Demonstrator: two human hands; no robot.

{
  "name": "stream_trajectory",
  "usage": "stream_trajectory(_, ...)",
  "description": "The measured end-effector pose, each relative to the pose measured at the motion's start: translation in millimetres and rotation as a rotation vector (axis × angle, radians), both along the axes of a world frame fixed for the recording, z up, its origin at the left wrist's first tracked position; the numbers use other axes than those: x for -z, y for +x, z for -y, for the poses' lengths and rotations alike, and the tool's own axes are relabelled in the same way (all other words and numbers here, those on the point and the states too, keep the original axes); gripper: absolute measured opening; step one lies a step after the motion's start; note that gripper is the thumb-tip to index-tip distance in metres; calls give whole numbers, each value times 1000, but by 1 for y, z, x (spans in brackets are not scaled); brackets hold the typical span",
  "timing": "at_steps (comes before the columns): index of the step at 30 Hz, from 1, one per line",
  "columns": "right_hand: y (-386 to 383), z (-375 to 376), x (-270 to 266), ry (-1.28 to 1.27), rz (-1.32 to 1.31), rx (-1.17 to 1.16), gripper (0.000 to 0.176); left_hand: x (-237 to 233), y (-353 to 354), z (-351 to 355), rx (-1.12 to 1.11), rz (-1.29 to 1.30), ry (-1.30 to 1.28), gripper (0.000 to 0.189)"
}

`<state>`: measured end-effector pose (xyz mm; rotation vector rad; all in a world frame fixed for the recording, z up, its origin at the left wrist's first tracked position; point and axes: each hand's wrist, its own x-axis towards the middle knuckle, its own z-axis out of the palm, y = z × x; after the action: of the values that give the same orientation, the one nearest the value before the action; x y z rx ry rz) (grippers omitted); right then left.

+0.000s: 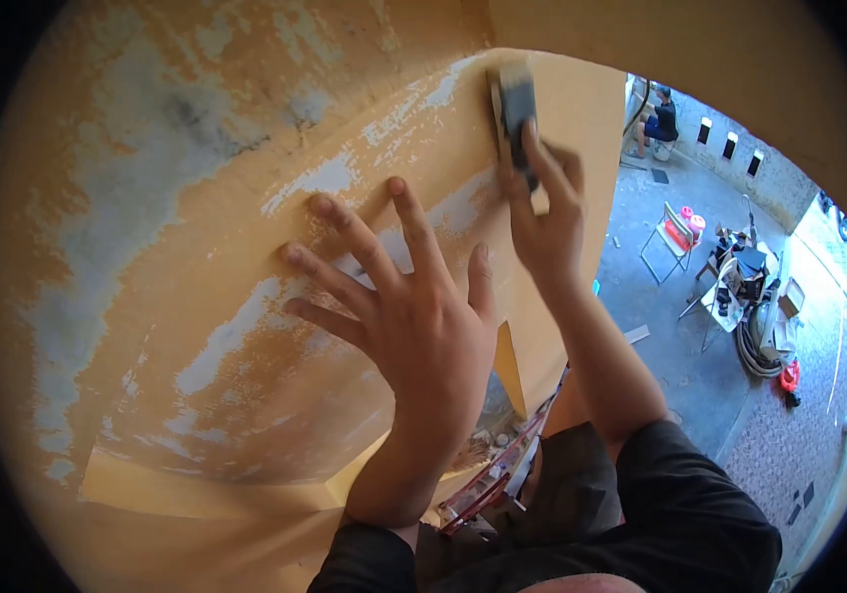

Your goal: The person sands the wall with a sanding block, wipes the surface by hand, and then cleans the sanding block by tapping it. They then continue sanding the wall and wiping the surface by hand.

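My left hand (pixel 413 306) lies with fingers spread wide against a yellow-orange wall (pixel 235 267), which has pale patches where the paint is worn away. Higher up and to the right, my right hand (pixel 550 212) grips a dark sanding block (pixel 517 109) with a pale end. The block is against or very near the wall, close to the overhang above, and looks slightly blurred. My fingers cover its lower part, and the face turned to the wall is hidden.
Below are red ladder-like rails (pixel 488 494) and a grey floor (pixel 675 316). A folding chair (pixel 672 237) and a white table (pixel 725 301) heaped with tools stand there, with a coiled hose (pixel 755 351) alongside. Another person (pixel 659 124) sits by the far wall.
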<state>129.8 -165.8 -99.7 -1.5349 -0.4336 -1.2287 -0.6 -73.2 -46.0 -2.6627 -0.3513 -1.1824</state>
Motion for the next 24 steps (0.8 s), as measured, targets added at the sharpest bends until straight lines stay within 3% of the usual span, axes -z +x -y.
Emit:
stream_trajectory(2, -2, 0, 8, -7, -19, -27, 45, -1, -1, 1, 4, 1, -38, 79)
stream_trajectory(5, 5, 1, -29, 63, -23, -17, 46, 1, -1, 0, 3, -11, 4, 79)
stream_trajectory(9, -8, -5, 2, -21, -15, 22, 45, -7, -7, 1, 22, -28, -45, 81)
stream_trajectory(13, 7, -2, -27, 39, 5, -8, 45, -1, -3, 0, 29, -25, -50, 85)
stream_trajectory(17, 4, -1, 4, -53, 55, 57, 44, -5, -6, 0, 17, -54, -60, 88)
stream_trajectory(24, 1, -1, -13, -1, -7, 25, 45, -2, -4, 0, 26, -47, -60, 92)
